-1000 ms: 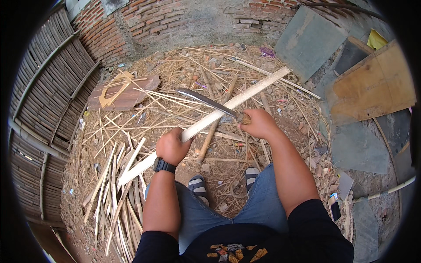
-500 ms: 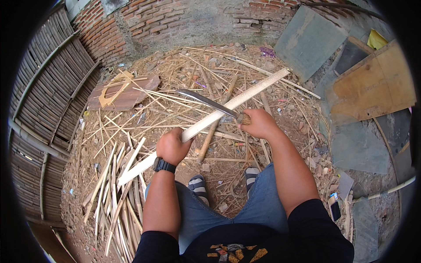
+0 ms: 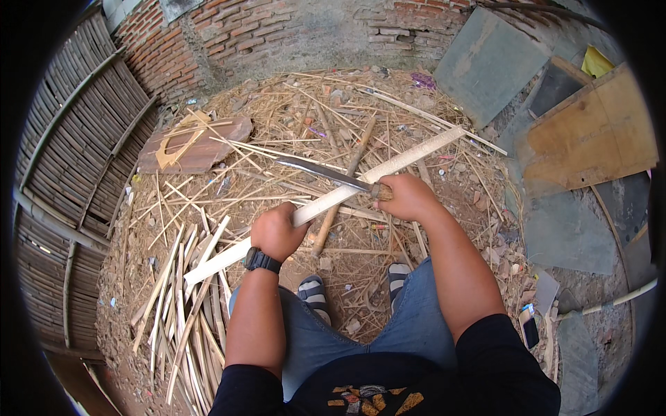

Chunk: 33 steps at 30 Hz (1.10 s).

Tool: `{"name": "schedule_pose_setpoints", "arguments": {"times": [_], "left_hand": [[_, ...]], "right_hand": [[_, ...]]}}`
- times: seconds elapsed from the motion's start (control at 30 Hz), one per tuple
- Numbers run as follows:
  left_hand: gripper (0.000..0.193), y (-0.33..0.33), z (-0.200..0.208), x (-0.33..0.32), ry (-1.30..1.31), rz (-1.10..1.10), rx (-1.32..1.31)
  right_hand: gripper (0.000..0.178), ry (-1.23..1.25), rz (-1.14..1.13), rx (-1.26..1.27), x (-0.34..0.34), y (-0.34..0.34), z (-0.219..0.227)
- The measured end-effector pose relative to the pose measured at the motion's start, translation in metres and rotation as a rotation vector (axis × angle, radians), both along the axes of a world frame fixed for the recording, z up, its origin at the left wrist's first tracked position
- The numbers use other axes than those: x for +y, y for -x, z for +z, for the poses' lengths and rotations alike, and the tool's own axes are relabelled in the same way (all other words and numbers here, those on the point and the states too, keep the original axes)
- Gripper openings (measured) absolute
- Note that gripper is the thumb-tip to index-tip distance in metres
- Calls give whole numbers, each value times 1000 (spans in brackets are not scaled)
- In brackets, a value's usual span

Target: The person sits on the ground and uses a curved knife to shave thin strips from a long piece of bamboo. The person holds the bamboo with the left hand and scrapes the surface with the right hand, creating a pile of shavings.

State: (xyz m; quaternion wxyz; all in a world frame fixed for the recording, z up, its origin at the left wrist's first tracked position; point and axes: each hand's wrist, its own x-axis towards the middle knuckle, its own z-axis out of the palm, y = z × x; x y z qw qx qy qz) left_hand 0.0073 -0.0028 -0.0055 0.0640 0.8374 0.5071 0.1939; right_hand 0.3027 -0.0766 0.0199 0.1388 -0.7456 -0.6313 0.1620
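Observation:
A long pale wooden strip (image 3: 416, 154) slants from lower left to upper right in front of me. My left hand (image 3: 279, 231) is closed around its lower half, thumb on the near side. In my right hand (image 3: 406, 197) is the wooden handle of a machete (image 3: 316, 170), wrapped by the fingers. Its dark blade points left and lies across the strip, touching or just over it; which of the two I cannot tell. A round wooden stick (image 3: 364, 145) lies on the ground below the strip.
Several split strips (image 3: 182, 312) are heaped by my left leg. A brown board (image 3: 201, 154) lies farther left, near a bamboo fence (image 3: 76, 152). Grey sheets (image 3: 489, 66) and a tan panel (image 3: 590, 132) lean at the right. A brick wall (image 3: 263, 35) stands behind. Shavings litter the ground.
The machete has shifted slightly left and down, its blade turning flatter. The strip's far end has dipped and moved right. My left hand keeps its grip.

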Motion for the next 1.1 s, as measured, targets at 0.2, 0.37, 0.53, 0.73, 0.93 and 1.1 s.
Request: {"name": "schedule_pose_setpoints", "arguments": {"times": [0.2,0.37,0.53,0.73,0.93,1.1], "left_hand": [[40,1,2,0,8,-9,-17],[41,1,0,1,15,-2,-6],[41,1,-1,1,-5,-16,-8],[41,2,-1,1,4,-17,-6],[40,1,-3,2,7,-26,-10],[39,2,-4,2,11,-29,-10]], "right_hand": [[56,-22,-4,6,0,3,2],[55,-32,1,-9,1,2,-4],[53,3,15,-28,2,6,-2],[52,-13,18,-36,2,6,-5],[52,-16,23,-25,1,6,-4],[52,-40,26,-20,1,7,-5]]}}
